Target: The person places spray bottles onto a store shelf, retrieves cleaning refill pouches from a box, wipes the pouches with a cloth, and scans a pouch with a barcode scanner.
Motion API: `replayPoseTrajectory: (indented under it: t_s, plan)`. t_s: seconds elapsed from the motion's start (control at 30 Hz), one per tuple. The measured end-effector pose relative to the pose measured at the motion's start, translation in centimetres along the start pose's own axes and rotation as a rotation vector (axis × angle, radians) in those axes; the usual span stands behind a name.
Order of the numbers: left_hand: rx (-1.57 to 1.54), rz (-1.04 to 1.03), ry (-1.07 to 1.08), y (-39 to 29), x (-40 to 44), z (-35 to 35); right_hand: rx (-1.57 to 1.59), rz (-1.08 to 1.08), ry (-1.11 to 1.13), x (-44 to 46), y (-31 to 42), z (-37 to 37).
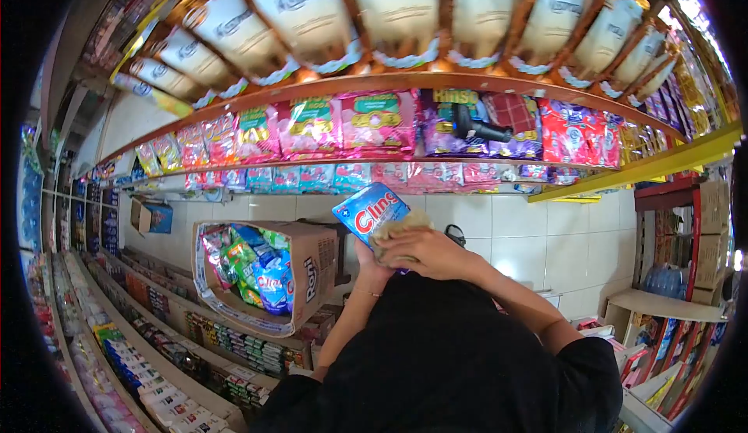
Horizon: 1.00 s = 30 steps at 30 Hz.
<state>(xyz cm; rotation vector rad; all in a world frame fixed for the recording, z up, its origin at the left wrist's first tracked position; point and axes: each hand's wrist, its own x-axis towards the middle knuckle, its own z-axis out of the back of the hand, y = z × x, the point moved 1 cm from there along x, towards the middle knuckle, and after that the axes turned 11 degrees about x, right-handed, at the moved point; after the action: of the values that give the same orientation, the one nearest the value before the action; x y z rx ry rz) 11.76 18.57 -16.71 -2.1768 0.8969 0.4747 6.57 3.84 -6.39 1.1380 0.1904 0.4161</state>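
Note:
A blue pack with red "Cling" lettering (365, 213) is held up in front of my chest. My left hand (372, 265) grips it from below, fingers partly hidden behind the pack. My right hand (417, 251) presses a crumpled yellowish-brown cloth (405, 226) against the pack's lower right face. To the left stands an open cardboard box (315, 265) filled with mixed pouches, among them a blue Cling pouch (273, 286).
Ahead, a shelf carries rows of detergent packs (378, 124) beneath large Kispray pouches (397, 8). A dark-handled object (479, 127) and a checked red cloth (512, 114) lie on the middle row. Goods racks (164, 347) flank me at left; a yellow beam (639, 164) crosses at right.

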Motion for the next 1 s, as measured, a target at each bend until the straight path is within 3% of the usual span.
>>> replayPoseTrajectory:
  t_s: [0.1,0.2,0.27,0.4,0.47,0.53,0.57,0.67,0.7,0.83,0.9,1.0]
  plan:
    - [-0.044,0.073,0.164,2.0,-0.1,-4.7,0.252,-0.087,0.133,-5.1,0.2,5.2]
    - [-0.098,0.111,0.358,4.2,-0.1,-7.6,0.387,-0.24,-0.001,-9.1,-1.3,11.8]
    - [-0.124,0.154,0.429,4.9,-1.3,-10.3,0.092,-0.311,-0.197,-11.2,-3.9,16.9]
    - [-0.003,0.094,0.369,8.0,-1.8,-10.2,-0.253,-0.351,-0.795,-12.3,-7.6,26.3]
    - [0.06,-0.012,0.344,9.2,-1.5,-10.7,-0.543,-0.416,-0.768,-12.4,-11.1,29.6]
    - [0.189,-0.102,0.287,10.1,-1.5,-10.6,-0.735,-0.451,-0.72,-11.4,-14.6,30.7]
    - [0.188,-0.063,0.115,10.4,-1.5,-11.1,-0.784,-0.453,-0.688,-10.5,-16.4,30.7]
    - [0.212,-0.114,-0.059,10.6,-2.2,-12.5,-0.99,-0.365,-0.693,-7.5,-22.0,28.2]
    - [0.161,-0.101,0.039,10.4,-2.5,-13.3,-1.016,-0.415,-0.667,-6.6,-24.0,27.3]
    - [-0.036,-0.061,0.435,9.2,-3.3,-17.0,-1.046,-0.272,-0.755,-5.0,-28.9,28.1]
    - [-0.124,-0.041,0.63,9.0,-3.8,-17.7,-0.883,-0.271,-0.734,-5.0,-30.2,29.0]
    - [-0.34,-0.021,0.487,9.6,-3.2,-17.9,-0.666,-0.08,-0.882,-6.2,-23.9,28.4]
